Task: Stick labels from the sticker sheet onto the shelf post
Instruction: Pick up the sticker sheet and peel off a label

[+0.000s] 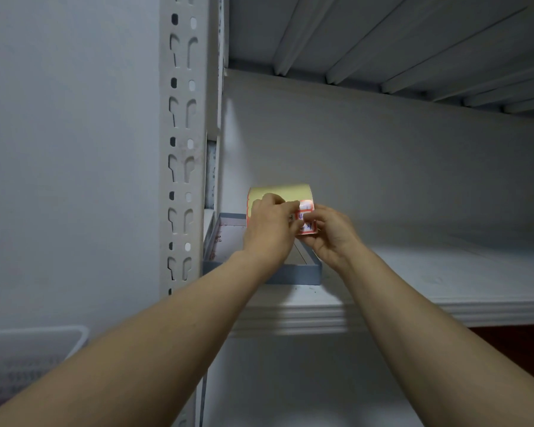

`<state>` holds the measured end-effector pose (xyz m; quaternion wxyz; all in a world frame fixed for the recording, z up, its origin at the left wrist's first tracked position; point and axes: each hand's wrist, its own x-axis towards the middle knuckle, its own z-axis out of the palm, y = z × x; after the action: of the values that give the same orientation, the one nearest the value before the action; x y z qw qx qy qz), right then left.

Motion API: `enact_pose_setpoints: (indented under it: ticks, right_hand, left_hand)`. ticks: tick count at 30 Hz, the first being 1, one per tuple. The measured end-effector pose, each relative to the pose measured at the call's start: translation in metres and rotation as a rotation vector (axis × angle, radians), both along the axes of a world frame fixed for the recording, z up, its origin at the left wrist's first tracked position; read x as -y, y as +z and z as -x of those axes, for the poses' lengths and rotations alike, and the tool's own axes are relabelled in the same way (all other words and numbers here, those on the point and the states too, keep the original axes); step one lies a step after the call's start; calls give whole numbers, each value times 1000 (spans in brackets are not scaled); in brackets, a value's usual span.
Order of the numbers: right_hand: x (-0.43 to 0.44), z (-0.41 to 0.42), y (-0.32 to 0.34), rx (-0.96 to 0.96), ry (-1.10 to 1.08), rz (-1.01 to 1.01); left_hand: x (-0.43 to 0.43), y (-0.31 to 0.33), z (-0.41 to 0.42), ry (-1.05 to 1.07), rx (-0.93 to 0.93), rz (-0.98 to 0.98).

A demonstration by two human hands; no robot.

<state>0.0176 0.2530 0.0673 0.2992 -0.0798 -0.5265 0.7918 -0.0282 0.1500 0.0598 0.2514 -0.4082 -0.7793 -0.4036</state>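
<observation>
Now | sticker sheet (279,192) | pinched by fingers (290,206) of left hand (270,234), right hand (332,237)

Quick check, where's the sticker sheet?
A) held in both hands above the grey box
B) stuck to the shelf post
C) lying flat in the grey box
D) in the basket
A: the left hand and right hand both hold the curled sticker sheet above the grey box.

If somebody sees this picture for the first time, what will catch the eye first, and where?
The eye goes first to the centre, where the left hand and the right hand hold a curled yellow sticker sheet with red-bordered labels. They are just above a shallow grey box on the shelf. At the left stands the white slotted shelf post.
</observation>
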Motion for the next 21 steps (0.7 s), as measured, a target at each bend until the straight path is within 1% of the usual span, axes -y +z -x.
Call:
enact_pose_setpoints:
  ticks: [2,7,13,17,21]
  right_hand:
    - [3,-1,1,8,2,17]
    - [-3,-1,4,84,-64,-155]
    - [-4,-6,7,77,-10,-263]
    - [0,-8,9,71,40,-245]
    - [5,-7,11,120,105,-117]
  left_hand:
    - [1,-2,0,-3,6,-10]
    - [4,-2,1,-46,36,-68]
    - [6,6,1,-49,63,-159]
    - [5,7,-1,-98,73,-210]
    - [4,6,-7,-123,73,-214]
